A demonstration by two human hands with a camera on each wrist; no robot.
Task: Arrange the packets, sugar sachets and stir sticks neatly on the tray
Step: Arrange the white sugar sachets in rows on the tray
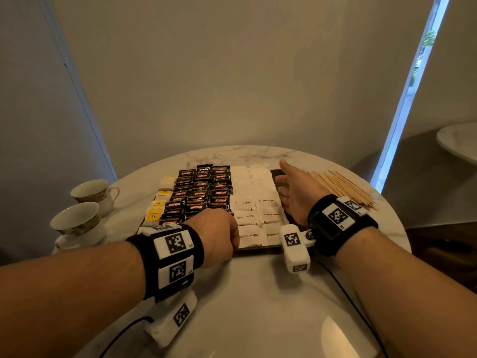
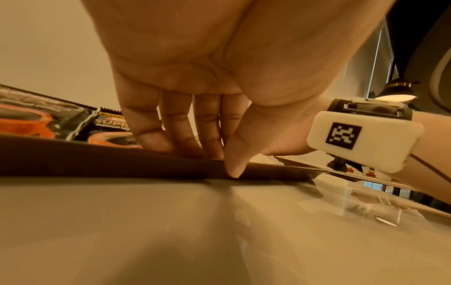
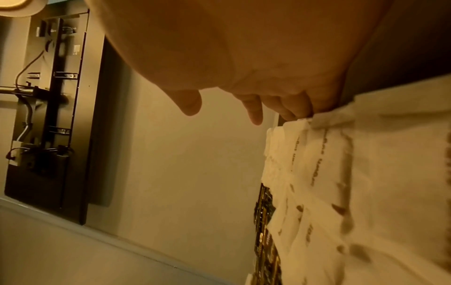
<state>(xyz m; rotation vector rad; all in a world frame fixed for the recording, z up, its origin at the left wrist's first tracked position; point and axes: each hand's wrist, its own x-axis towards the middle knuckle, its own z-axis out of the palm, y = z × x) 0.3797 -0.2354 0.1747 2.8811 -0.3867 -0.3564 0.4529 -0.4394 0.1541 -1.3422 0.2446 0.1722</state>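
A dark tray (image 1: 277, 174) on the round marble table holds rows of black Kopiko packets (image 1: 204, 189), white brown-sugar sachets (image 1: 255, 202) and yellow tea bags (image 1: 157, 210) at its left edge. My left hand (image 1: 231, 229) pinches the tray's near rim (image 2: 97, 162), fingers (image 2: 207, 138) on top and thumb against the outer side. My right hand (image 1: 291, 187) stands edge-on with straight fingers in the tray's bare right strip, its side against the sugar sachets (image 3: 341, 183). A heap of wooden stir sticks (image 1: 343, 187) lies on the table to the right of the tray.
Two teacups on saucers (image 1: 77, 223) stand at the table's left edge. The marble table (image 1: 258, 293) stretches bare toward me, with cables from the wrist cameras across it. The wall is close behind, and another table (image 1: 459, 143) shows at far right.
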